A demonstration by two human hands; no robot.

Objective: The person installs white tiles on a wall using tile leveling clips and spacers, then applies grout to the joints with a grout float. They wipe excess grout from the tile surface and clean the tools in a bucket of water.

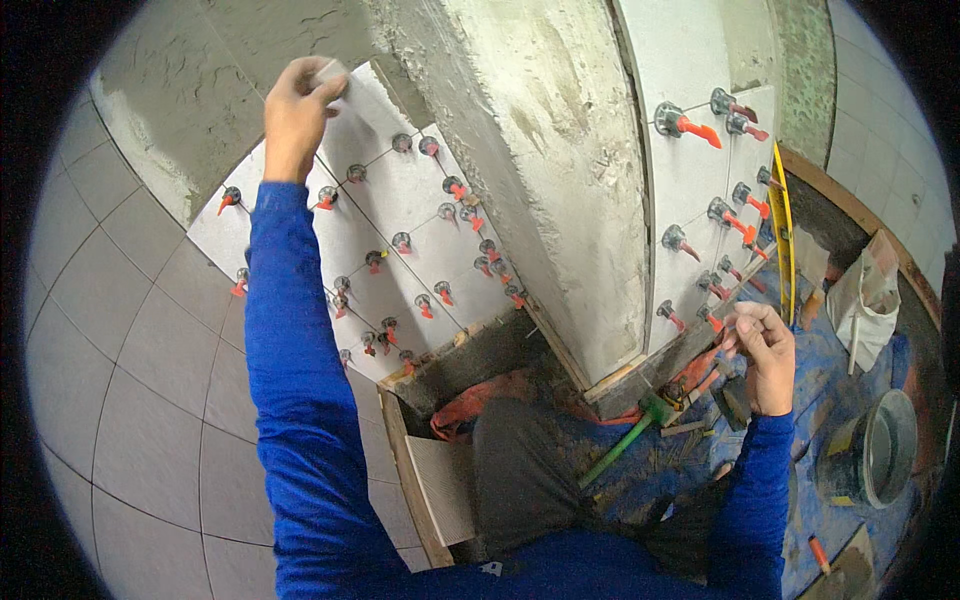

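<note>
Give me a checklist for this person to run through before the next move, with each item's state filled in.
1. Left hand has its piece pinched: ok, it appears to grip a small pale piece near the upper edge of the left-side white tiles.
2. Right hand empty: cannot tell, its fingers are curled together by the right-side tiles.
3. Clips standing in the left-side joints: ok, many are in place.
4. Blue sheet free of loose things: not ok, a green-handled tool and a bucket are there.
5. Bucket filled: cannot tell.
</note>
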